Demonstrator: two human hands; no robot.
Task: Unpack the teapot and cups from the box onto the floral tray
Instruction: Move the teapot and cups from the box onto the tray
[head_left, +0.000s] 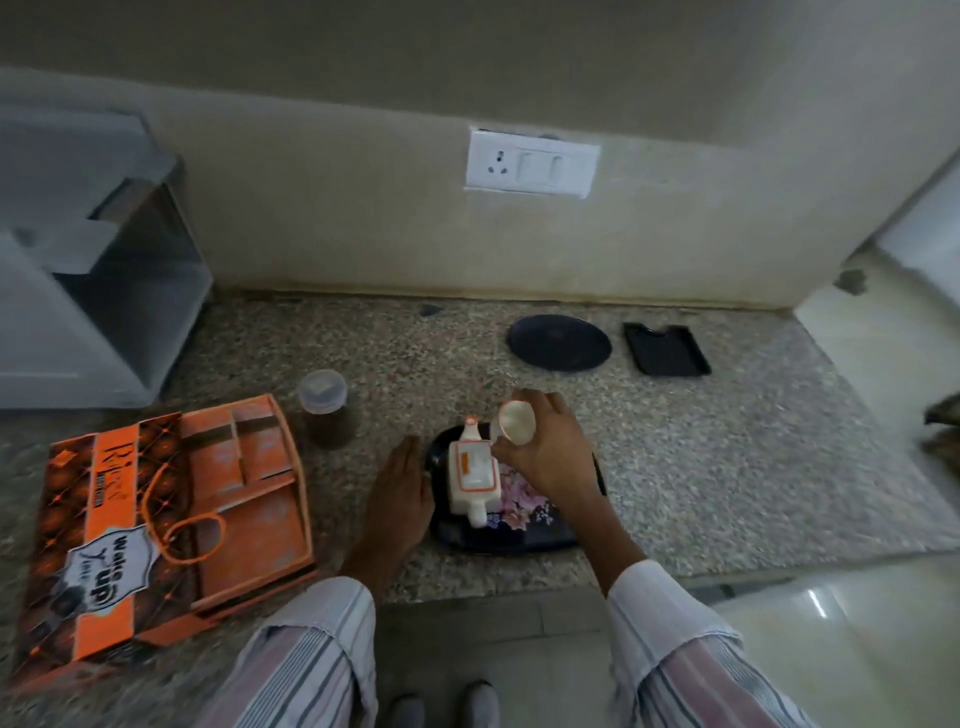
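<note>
Speckled granite counter (675, 467): everything sits on this, wall behind with one white socket-and-switch plate (532, 163)
Teapot (471, 475): one — white, squarish, orange trim, lying on the floral tray with its spout pointing away from the camera
Floral tray (519, 530): one, black with pink flowers, right in front of the person, partly hidden under the teapot and right hand
Cups: one in view — a small white cup (514, 423) with an orange rim, tipped so its mouth faces the camera, up above the tray's far end beside the spout
Right hand (545, 452): fingers wrapped around that cup, holding it off the tray
Left hand (400, 493): flat and loose, holding nothing, at the tray's left edge – can't tell if it actually touches
Box (171, 530): one orange box, opened flat to the left, orange cord handle on top, compartments look bare
Jar (324, 408): one, clear lid, brown contents, between box and tray
Other black stuff: one round plate (558, 343), one small rectangular tray (667, 349), both near the wall
Sleeves: two, striped
</note>
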